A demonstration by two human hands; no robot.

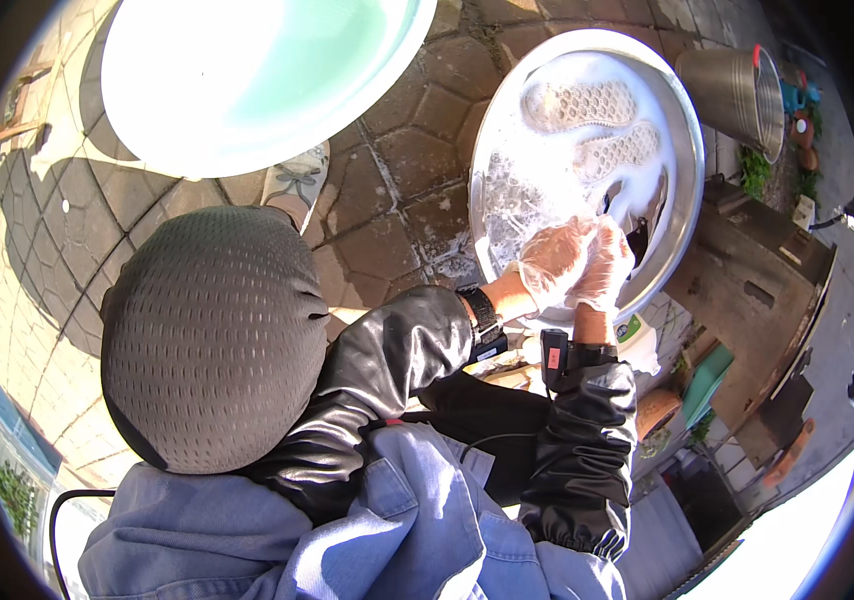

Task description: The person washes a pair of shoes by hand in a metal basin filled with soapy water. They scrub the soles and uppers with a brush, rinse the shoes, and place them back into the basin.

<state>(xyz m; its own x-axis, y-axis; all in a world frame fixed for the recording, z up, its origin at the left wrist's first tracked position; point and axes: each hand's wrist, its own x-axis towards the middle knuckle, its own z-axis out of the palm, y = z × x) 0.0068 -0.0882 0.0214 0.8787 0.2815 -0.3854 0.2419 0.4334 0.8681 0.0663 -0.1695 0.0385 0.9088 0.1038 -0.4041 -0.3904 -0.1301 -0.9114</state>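
Note:
My left hand (pixel 556 259) and my right hand (pixel 604 262), both in clear plastic gloves, meet above the near part of an oval metal basin (pixel 689 217). Their fingers are bent and close together; whether something small is between them cannot be told. Sudsy water fills the basin. Two pale shoe soles with a honeycomb tread, one (pixel 580 105) and another (pixel 616 152), show in the foam beyond my hands. A dark shape (pixel 638 238), not clear in kind, lies beside my right hand within the basin.
A large pale green basin (pixel 299 82) stands at the upper left. A metal bucket (pixel 731 97) lies tilted at the upper right. Brown boards (pixel 749 277) are right of the metal basin. A rounded shape in grey perforated fabric (pixel 213 337) fills the left, near a lace-up shoe (pixel 305 176).

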